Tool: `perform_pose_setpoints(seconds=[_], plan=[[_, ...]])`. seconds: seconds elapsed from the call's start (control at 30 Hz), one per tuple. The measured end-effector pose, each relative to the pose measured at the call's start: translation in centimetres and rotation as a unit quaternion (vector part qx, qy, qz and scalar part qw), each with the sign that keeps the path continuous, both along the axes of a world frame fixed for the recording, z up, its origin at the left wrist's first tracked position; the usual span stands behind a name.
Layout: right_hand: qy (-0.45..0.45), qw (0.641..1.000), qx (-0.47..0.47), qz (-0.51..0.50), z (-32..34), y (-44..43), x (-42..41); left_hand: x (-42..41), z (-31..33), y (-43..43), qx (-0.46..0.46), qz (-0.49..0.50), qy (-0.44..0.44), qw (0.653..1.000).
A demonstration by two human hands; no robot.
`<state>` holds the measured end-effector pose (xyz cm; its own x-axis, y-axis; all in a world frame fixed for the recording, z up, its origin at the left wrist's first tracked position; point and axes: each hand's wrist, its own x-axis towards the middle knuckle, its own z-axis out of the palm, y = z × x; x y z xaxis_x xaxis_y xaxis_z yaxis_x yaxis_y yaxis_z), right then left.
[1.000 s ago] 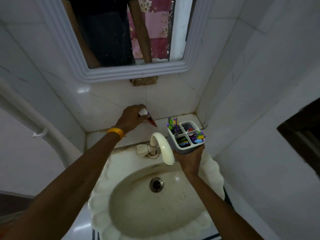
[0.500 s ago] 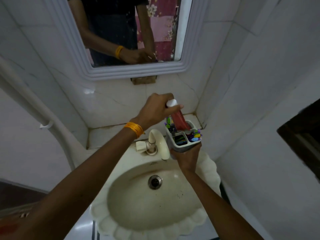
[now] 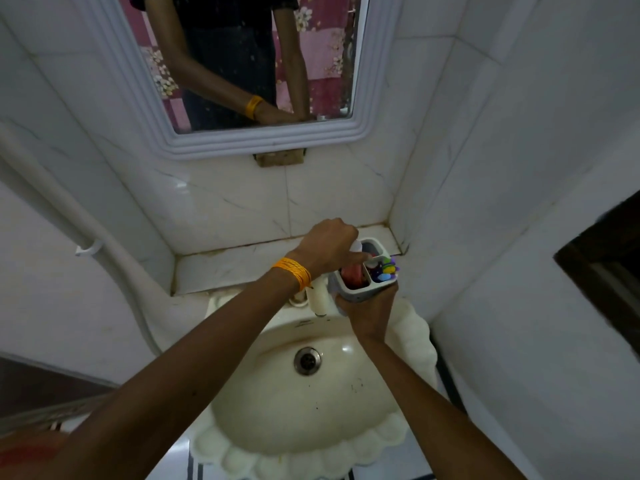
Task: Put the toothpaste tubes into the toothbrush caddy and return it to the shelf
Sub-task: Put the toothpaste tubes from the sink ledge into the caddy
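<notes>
A grey-white toothbrush caddy (image 3: 360,293) with several compartments is held above the back right of the sink by my right hand (image 3: 369,311), which grips it from below. My left hand (image 3: 327,245) is over the caddy, fingers closed on the white cap of a red toothpaste tube (image 3: 352,271) that stands sunk into the front left compartment. Colourful toothbrush heads (image 3: 386,268) poke out of the right compartment. A second tube shows faintly in the back compartment.
A cream scalloped sink (image 3: 412,341) with a drain (image 3: 307,360) lies below. A white tap (image 3: 318,299) stands just left of the caddy. Behind it runs a tiled shelf (image 3: 228,268). A mirror (image 3: 242,64) hangs above; a white pipe (image 3: 69,209) runs down the left wall.
My left hand lifted the red tube from the shelf, carried it right over the caddy and lowered it into a compartment. The caddy stayed in my right hand.
</notes>
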<state>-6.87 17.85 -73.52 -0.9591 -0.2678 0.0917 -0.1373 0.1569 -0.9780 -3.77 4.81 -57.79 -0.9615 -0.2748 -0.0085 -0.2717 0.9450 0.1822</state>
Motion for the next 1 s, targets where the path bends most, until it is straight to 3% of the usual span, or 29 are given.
perform_pose_setpoints(seconds=[0.17,0.37,0.77,1.0], plan=[[0.037,0.998,0.048,-0.011,0.4,-0.8,0.0,0.3,-0.7,0.2,-0.030,-0.011,-0.036,0.999],[0.068,0.995,0.075,-0.009,0.0,-0.5,0.2,0.6,-0.1,0.8,0.047,-0.014,-0.005,0.999],[0.039,0.997,0.062,-0.015,-0.1,-0.6,-0.3,-0.4,-0.1,1.6,0.090,-0.061,-0.066,0.992],[0.031,0.998,0.059,-0.004,0.3,-0.7,-0.5,0.2,0.3,0.2,0.079,-0.023,-0.058,0.995]])
